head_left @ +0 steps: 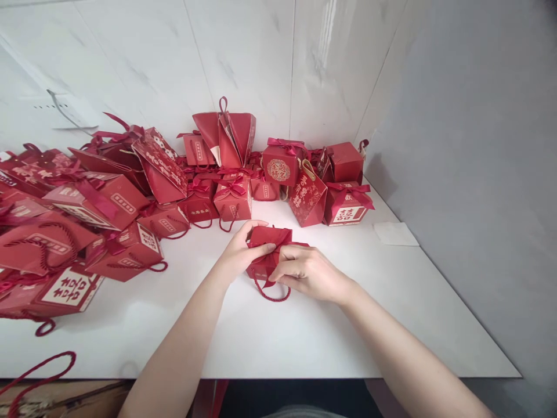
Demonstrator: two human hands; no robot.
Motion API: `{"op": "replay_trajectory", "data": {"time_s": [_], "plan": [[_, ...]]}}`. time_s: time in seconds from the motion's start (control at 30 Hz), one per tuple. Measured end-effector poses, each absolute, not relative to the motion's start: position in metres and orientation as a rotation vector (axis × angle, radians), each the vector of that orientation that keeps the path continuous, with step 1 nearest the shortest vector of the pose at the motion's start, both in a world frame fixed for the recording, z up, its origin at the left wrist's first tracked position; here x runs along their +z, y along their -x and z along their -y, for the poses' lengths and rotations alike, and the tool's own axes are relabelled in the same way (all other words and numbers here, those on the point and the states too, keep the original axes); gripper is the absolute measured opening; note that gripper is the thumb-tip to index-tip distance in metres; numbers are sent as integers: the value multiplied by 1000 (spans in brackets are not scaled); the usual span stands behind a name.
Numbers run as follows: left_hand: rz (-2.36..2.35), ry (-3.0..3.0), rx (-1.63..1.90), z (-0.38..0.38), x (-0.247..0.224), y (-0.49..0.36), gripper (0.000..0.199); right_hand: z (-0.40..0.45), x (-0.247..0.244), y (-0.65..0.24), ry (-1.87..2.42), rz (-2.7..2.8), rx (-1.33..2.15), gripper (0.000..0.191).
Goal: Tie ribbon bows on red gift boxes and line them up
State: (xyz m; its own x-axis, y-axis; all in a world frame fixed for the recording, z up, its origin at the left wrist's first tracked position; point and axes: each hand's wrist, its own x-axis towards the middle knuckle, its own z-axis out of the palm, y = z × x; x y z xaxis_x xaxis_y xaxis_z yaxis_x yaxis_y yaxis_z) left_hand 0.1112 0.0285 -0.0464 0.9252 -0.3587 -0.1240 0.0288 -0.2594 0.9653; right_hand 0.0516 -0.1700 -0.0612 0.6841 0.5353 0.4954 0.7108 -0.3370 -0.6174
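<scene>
A small red gift box (272,234) stands on the white table in front of me, with a dark red ribbon (298,244) tied across its top. A red cord handle (274,299) hangs down its near side onto the table. My left hand (239,252) grips the box from the left, its thumb pressing on the ribbon's knot. From the right, my right hand (304,268) pinches the ribbon near the bow, fingers curled. The exact bit of ribbon between those fingertips is partly hidden.
A heap of red gift boxes (100,200) fills the table's left side. More boxes (281,165) stand along the tiled wall, some stacked. A white paper (395,234) lies at the right by the grey wall (478,174). The white table's (348,348) front edge is close to me.
</scene>
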Motion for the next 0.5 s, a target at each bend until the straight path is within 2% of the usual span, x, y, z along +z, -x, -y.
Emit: {"op": "replay_trajectory", "data": {"time_s": [0.1, 0.2, 0.27, 0.33, 0.4, 0.5], "plan": [[263, -1789, -390, -30, -46, -110, 57, 178, -52, -51, 1867, 877, -80, 8], [301, -1771, -445, -32, -43, -107, 63, 190, -46, -56, 1749, 530, -70, 30], [342, -1804, -445, -32, -41, -104, 62, 196, -48, -61, 1778, 250, -83, 50], [388, -1844, -427, -31, -38, -101, 61, 197, -51, -64, 1840, 103, -26, 61], [422, -1857, -446, -30, -36, -99, 62, 195, -54, -65, 1871, 80, 14, 58], [436, -1847, -509, -29, -35, -97, 63, 189, -55, -64, 1866, 133, -77, 42]]}}
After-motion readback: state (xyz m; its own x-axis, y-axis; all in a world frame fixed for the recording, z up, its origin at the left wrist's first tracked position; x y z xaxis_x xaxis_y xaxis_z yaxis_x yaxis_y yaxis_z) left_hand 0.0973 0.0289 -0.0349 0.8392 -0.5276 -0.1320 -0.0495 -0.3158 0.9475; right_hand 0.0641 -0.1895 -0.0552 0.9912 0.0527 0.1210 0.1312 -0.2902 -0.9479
